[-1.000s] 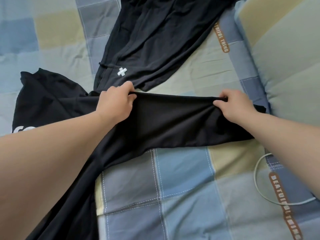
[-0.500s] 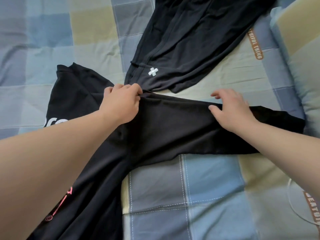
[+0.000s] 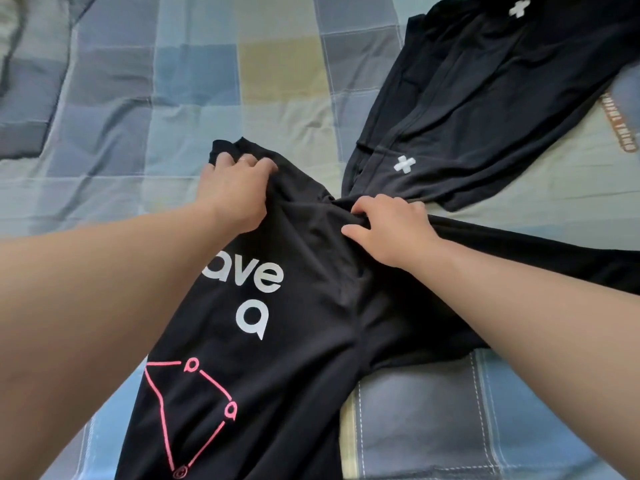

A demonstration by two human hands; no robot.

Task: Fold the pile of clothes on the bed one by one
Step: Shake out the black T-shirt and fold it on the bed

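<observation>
A black shirt (image 3: 294, 341) with white letters and a pink line drawing lies on the bed in front of me, one sleeve stretched out to the right. My left hand (image 3: 235, 192) grips its far top edge near the collar. At the shoulder, where the sleeve begins, my right hand (image 3: 388, 223) pinches a bunched fold of the same shirt. A second black garment (image 3: 467, 109) with white cross marks lies spread at the upper right, its lower hem touching the shirt near my right hand.
The bed is covered by a checked sheet (image 3: 207, 81) in blue, grey and pale yellow squares. A grey fold of fabric (image 3: 20, 98) lies at the far left. An orange printed strip (image 3: 620, 129) shows on the sheet at the right edge.
Both hands moved left along the shirt: the left hand from the sleeve to the collar edge, the right from the sleeve end to the shoulder. My view swung left, showing the printed front.
</observation>
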